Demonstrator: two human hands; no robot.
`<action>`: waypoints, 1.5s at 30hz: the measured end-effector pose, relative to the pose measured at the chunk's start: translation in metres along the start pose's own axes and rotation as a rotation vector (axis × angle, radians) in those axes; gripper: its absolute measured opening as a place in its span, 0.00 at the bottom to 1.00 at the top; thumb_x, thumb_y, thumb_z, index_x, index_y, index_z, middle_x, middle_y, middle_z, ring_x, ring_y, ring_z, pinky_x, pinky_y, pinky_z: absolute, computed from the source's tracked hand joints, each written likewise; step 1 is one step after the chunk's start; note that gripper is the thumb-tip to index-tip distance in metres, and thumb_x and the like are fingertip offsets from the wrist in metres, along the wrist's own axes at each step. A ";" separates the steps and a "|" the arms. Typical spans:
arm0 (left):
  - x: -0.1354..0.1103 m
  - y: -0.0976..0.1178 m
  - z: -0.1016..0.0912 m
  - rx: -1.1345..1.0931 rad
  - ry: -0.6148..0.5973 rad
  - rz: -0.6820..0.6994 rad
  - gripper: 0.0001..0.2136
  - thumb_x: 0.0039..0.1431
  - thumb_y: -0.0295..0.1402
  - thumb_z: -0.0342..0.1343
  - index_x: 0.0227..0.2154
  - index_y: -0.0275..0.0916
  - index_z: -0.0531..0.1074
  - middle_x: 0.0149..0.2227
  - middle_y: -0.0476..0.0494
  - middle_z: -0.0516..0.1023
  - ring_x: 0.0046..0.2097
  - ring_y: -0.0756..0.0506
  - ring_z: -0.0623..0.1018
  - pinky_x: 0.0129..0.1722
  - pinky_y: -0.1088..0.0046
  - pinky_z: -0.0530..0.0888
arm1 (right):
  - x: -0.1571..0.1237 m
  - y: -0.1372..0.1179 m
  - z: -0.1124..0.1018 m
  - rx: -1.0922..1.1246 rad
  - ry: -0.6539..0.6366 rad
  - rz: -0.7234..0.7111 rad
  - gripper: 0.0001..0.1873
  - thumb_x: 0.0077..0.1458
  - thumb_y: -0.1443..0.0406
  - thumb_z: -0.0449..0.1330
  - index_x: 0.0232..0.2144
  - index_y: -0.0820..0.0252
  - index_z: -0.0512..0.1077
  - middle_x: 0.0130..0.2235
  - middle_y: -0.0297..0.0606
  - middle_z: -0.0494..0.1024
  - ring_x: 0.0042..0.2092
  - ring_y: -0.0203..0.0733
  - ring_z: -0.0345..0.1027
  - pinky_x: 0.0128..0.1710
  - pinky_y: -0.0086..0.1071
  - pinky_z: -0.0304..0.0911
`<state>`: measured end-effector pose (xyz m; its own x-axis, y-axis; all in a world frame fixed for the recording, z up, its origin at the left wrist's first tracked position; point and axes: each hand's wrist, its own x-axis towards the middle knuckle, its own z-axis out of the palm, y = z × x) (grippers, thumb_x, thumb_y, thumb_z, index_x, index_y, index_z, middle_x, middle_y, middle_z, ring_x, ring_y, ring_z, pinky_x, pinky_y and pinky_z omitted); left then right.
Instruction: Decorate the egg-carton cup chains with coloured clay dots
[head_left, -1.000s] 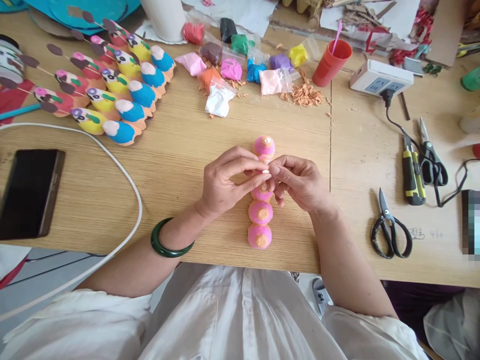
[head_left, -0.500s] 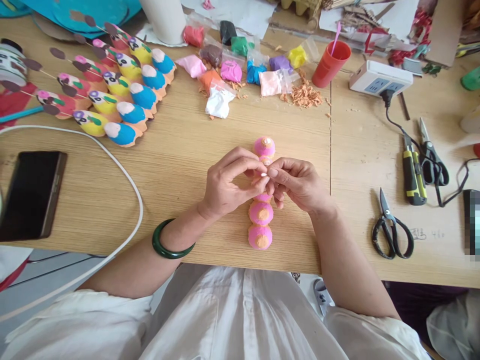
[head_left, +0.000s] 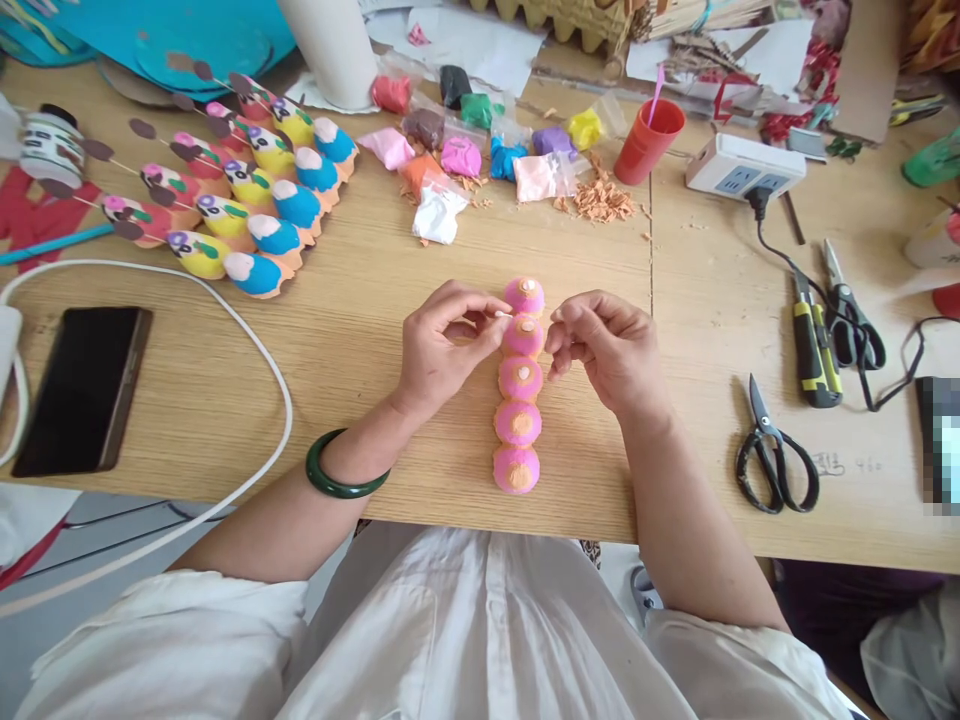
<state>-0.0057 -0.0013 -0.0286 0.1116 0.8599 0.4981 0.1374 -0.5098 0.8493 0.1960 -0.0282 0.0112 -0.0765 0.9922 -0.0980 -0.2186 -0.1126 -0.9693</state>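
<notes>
My left hand [head_left: 455,338] pinches a small piece of white clay [head_left: 503,315] between thumb and fingertips. It is just left of a row of pink dome shapes [head_left: 517,385] standing in line on the table. Each dome has an orange centre, and the three farthest ones carry a white dab [head_left: 524,374] on it. To the right of the row, my right hand [head_left: 607,345] is closed in a pinch, thumb against forefinger. Whatever may be between those fingertips is too small to make out. Both hands are in the air, apart from each other.
Bags of coloured clay [head_left: 460,156] lie at the back beside orange scraps [head_left: 602,198] and a red cup [head_left: 649,140]. Painted egg-carton figures [head_left: 259,232] and a phone [head_left: 82,390] are at left. Scissors [head_left: 776,455], a yellow-black cutter [head_left: 816,350] and a power strip [head_left: 745,168] are at right.
My hands, which met over the row, have separated. The left keeps the white clay and the right has moved off to the right, so the whole row now shows.
</notes>
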 end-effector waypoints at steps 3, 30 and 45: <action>0.002 -0.004 -0.001 -0.068 0.029 -0.088 0.12 0.66 0.44 0.70 0.42 0.40 0.86 0.42 0.45 0.86 0.33 0.53 0.82 0.31 0.79 0.82 | 0.006 0.003 -0.006 0.003 0.095 0.006 0.28 0.53 0.40 0.76 0.32 0.55 0.76 0.28 0.31 0.83 0.25 0.33 0.74 0.26 0.28 0.75; -0.078 0.067 -0.013 0.206 -0.122 0.073 0.04 0.71 0.34 0.67 0.39 0.43 0.86 0.34 0.49 0.86 0.31 0.53 0.81 0.33 0.79 0.78 | -0.053 -0.022 0.005 -0.178 0.104 0.002 0.23 0.59 0.45 0.74 0.31 0.58 0.80 0.29 0.35 0.83 0.25 0.34 0.74 0.28 0.31 0.75; -0.076 0.045 -0.004 0.376 -0.143 0.292 0.04 0.70 0.36 0.68 0.39 0.43 0.83 0.33 0.51 0.85 0.30 0.53 0.80 0.34 0.78 0.76 | -0.110 0.031 -0.011 -0.206 0.365 0.023 0.21 0.62 0.46 0.72 0.32 0.56 0.81 0.28 0.33 0.81 0.27 0.37 0.73 0.32 0.34 0.71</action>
<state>-0.0115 -0.0894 -0.0273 0.3282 0.6813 0.6543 0.4230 -0.7254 0.5431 0.2088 -0.1402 -0.0103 0.2784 0.9474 -0.1576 -0.0184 -0.1588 -0.9871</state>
